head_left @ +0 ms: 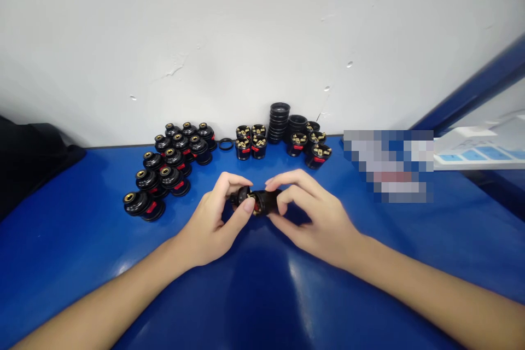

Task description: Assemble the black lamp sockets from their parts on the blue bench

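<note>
In the head view, both my hands hold one black lamp holder [268, 202] level, low over the blue table. My left hand [219, 219] closes around its domed cap end, the thumb pressed near the brass and red parts. My right hand [311, 210] grips the cylindrical body from the other side with bent fingers. Some of the joint between cap and body is hidden by the left thumb. Beyond my left hand stand several capped black lamp holders [174, 181] with brass threaded tops and red pieces.
Uncapped lamp holder bodies [318, 156] with brass contacts stand near the wall. Among them are a stack of black rings [279, 123] and a loose ring [225, 144]. A pixelated patch [389, 167] covers something at right. Black cloth [33, 161] lies at the left edge.
</note>
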`<control>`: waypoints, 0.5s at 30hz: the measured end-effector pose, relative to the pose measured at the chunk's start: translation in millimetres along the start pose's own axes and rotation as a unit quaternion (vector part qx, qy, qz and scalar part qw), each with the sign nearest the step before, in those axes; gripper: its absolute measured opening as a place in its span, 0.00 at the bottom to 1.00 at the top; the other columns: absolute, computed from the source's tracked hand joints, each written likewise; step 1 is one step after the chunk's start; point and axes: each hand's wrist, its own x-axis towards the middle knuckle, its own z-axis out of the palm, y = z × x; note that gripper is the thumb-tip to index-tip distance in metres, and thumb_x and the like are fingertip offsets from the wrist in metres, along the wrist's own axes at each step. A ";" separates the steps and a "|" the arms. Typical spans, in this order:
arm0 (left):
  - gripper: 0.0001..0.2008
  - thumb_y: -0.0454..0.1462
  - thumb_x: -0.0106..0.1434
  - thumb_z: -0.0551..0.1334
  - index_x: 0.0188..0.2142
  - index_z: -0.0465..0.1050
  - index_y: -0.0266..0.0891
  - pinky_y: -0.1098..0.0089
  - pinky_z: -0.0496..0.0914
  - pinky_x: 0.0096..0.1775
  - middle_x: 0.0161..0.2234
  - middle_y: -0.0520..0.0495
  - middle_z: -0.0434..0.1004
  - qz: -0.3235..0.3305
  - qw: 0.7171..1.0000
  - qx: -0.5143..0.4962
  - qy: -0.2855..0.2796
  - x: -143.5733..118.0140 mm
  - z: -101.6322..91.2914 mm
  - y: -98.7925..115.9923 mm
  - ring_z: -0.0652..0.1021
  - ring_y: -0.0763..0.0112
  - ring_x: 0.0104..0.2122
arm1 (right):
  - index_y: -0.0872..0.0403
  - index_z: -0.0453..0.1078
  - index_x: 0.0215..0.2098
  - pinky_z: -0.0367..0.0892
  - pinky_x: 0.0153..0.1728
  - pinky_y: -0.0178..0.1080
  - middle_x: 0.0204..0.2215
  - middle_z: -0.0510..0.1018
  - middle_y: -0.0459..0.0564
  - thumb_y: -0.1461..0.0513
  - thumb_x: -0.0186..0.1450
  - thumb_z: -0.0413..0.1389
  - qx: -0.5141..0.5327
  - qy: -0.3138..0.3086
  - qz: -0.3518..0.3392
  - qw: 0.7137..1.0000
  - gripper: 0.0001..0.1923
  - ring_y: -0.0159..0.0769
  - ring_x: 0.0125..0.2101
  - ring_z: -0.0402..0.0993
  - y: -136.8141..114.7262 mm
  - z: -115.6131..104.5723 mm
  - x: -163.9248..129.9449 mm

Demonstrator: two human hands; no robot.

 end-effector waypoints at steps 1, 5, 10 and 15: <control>0.09 0.42 0.81 0.58 0.56 0.65 0.44 0.70 0.69 0.37 0.39 0.52 0.76 0.004 1.000 -0.001 0.009 -0.1 0.4 -1.1 0.77 0.72 0.36 | 0.50 0.64 0.38 0.77 0.50 0.43 0.46 0.80 0.52 0.70 0.70 0.63 -0.005 0.002 0.008 1.000 0.13 0.40 0.48 0.80 -0.3 0.0 0.3; 0.11 0.41 0.80 0.59 0.58 0.64 0.45 0.69 0.72 0.45 0.48 0.48 0.79 0.021 0.999 -0.018 0.022 0.3 1.4 -4.2 0.80 0.70 0.45 | 0.50 0.65 0.52 0.79 0.50 0.44 0.48 0.82 0.52 0.66 0.72 0.63 -0.014 0.019 0.064 0.998 0.15 0.41 0.47 0.83 2.0 3.1 -1.2; 0.11 0.40 0.81 0.59 0.59 0.63 0.44 0.67 0.73 0.48 0.47 0.47 0.80 0.027 0.999 -0.036 0.026 1.9 2.3 -4.6 0.80 0.69 0.46 | 0.52 0.58 0.66 0.81 0.54 0.49 0.55 0.80 0.58 0.65 0.73 0.61 -0.039 0.001 0.124 0.992 0.26 0.46 0.52 0.84 9.6 8.4 -7.0; 0.12 0.40 0.80 0.60 0.59 0.63 0.44 0.66 0.73 0.50 0.48 0.46 0.80 0.027 0.999 -0.034 0.032 1.8 2.6 -4.3 0.80 0.69 0.47 | 0.57 0.64 0.61 0.78 0.56 0.58 0.56 0.76 0.67 0.65 0.72 0.62 -0.170 0.018 0.034 0.985 0.21 0.56 0.57 0.77 6.5 2.7 -2.3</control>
